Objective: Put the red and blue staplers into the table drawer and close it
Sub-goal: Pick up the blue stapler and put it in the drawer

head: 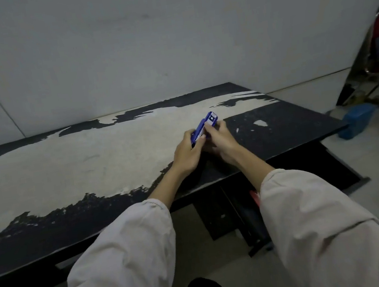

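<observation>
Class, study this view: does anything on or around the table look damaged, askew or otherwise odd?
Yes. The table top is badly worn: its black coating has peeled off across a broad pale band, leaving ragged edges. Both hands, left hand and right hand, hold the blue stapler above it.

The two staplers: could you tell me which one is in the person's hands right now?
The blue stapler, held by both the left hand and right hand above the table. The red one shows only as a sliver below the table edge, in no hand.
</observation>
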